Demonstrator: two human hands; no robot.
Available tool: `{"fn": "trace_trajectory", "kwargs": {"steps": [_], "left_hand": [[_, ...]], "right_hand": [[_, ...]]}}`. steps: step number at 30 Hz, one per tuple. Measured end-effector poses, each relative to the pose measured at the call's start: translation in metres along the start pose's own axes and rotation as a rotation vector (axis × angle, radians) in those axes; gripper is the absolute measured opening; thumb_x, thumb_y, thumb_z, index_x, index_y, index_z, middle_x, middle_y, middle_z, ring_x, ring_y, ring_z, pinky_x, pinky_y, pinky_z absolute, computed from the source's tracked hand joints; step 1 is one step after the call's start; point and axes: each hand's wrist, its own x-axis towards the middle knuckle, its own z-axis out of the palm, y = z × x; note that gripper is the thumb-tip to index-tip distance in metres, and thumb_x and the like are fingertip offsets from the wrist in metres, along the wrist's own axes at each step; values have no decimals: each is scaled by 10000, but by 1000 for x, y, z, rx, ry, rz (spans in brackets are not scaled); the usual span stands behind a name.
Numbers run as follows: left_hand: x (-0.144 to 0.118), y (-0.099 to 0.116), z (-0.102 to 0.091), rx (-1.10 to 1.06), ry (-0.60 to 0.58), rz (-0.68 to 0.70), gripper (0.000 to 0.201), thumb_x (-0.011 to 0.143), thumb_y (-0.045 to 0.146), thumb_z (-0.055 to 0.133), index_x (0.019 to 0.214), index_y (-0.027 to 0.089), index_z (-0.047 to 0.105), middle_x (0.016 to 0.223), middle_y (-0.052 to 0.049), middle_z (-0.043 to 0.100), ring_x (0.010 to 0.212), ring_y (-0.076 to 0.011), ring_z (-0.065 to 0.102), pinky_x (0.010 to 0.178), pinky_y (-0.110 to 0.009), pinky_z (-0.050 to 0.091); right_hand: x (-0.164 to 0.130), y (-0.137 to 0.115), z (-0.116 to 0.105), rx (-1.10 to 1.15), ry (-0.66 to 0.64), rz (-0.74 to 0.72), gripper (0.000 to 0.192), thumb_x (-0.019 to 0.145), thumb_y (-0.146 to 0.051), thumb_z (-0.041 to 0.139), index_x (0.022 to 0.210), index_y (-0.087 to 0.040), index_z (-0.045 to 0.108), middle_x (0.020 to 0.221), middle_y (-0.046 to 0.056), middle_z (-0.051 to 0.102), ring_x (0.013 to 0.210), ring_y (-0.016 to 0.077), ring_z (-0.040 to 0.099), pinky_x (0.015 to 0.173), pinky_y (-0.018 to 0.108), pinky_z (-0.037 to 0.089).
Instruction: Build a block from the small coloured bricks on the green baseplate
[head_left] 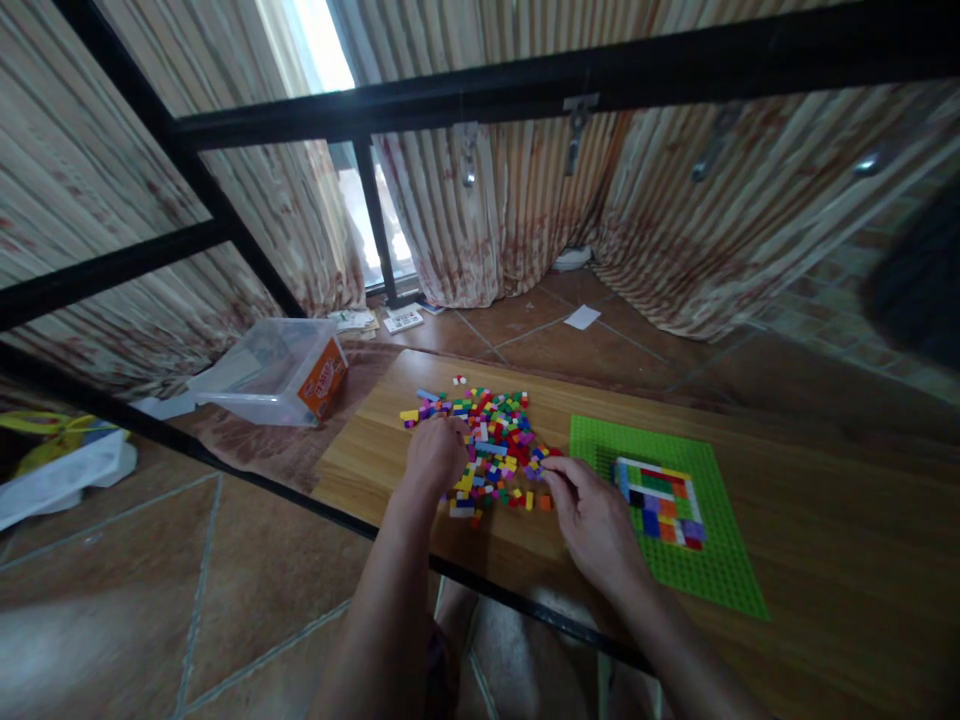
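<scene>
A heap of small coloured bricks (pixel 491 440) lies on a wooden table (pixel 825 560). My left hand (pixel 435 455) rests on the heap's left side, fingers curled down into the bricks; what it holds is hidden. My right hand (pixel 592 520) sits at the heap's right edge, its thumb and fingers pinched near a small brick (pixel 541 462). To the right lies a green baseplate (pixel 712 570) with a patch of coloured bricks (pixel 660 500) built on it.
A clear plastic box (pixel 274 375) with an orange label stands on the table's left part. A black metal frame (pixel 525 90) crosses overhead. Striped curtains hang behind. Papers lie on the tiled floor, and white bags (pixel 60 470) at left.
</scene>
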Motion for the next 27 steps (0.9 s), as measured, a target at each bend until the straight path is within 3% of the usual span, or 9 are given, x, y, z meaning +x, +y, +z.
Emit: {"fn": "trace_trajectory", "kwargs": {"steps": [4,8,11,20,27], "left_hand": [[-3,-11,-6,-136,-45,-28,303,829,143,521,961,229,779,959,-96,758,937,-249,695,832,-323,490],[6,-23,-13,-89,138,-177,307,866,216,495,1020,229,760,997,-123,759,960,-282,693,802,-352,482],[15,-27,-12,-20,177,-217,323,858,234,504,1078,231,741,1065,-140,747,1004,-293,682,812,-359,477],[27,-25,2,58,136,-169,307,864,247,509,1061,258,744,1052,-112,740,1033,-250,658,810,-315,455],[26,-20,-8,-57,151,-100,284,855,220,507,988,190,757,922,-106,747,892,-234,666,754,-297,452]], "right_hand": [[-1,0,-2,13,-4,-5,198,967,-276,455,1006,-230,644,985,66,728,898,214,692,798,352,519],[-3,0,-1,16,-5,3,204,972,-288,461,1031,-224,645,1006,67,724,906,215,693,804,356,520],[-2,0,-2,26,1,-8,202,971,-286,466,1037,-222,646,1006,65,724,913,215,694,820,360,519],[-2,3,-9,-5,12,-24,216,972,-283,456,1002,-221,660,994,73,730,897,213,697,762,330,527],[-1,2,-13,18,50,-28,236,972,-280,458,1041,-213,673,1012,81,737,923,216,696,792,345,534]]}}
